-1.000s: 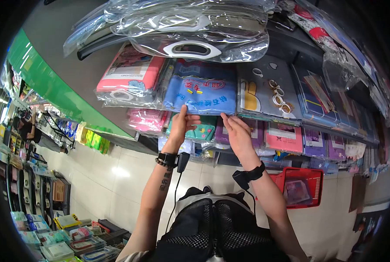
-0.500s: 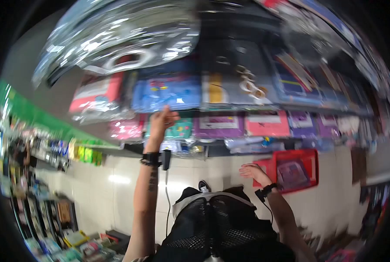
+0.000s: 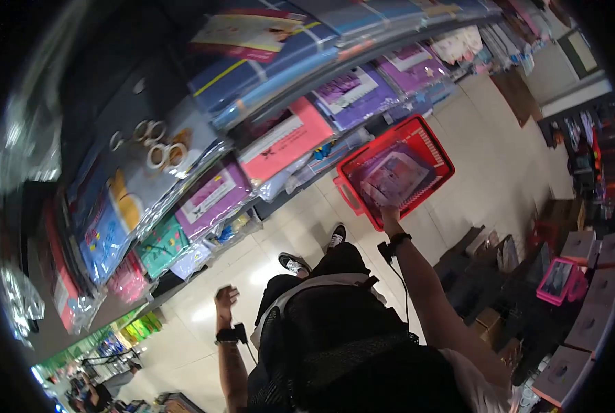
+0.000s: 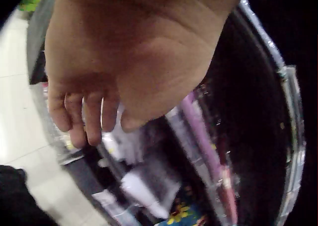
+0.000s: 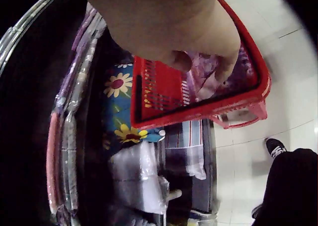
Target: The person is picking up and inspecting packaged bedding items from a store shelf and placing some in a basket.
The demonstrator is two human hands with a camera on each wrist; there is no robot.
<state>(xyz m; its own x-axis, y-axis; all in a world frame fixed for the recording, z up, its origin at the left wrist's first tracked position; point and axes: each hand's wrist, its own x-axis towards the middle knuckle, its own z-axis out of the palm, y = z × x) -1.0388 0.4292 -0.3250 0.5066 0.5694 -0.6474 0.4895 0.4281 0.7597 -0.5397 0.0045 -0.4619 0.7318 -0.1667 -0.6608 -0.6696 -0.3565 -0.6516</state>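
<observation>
In the head view my right hand (image 3: 390,219) reaches over the near rim of a red shopping basket (image 3: 431,131). Inside lies a flat purple package in clear plastic (image 3: 400,175). Seen from the right wrist, thumb and fingers come down on either side of a raised fold of the purple package (image 5: 206,84) and pinch it; part of the fingers is hidden behind the hand. My left hand (image 3: 226,303) hangs in the air over the floor, fingers loosely bent, holding nothing. The left wrist view shows its palm (image 4: 134,62) and relaxed fingers.
Dark shelves carry plastic-wrapped packages: a blue package (image 3: 101,234), a purple one (image 3: 214,196) and a coral one (image 3: 283,141). The basket stands on pale floor tiles (image 3: 469,182) beside the lower shelf. Boxes (image 3: 576,248) stand at the right.
Both hands have left the blue package on the shelf. The right hand has moved right and down into the basket; the left has dropped back. The head view has turned right.
</observation>
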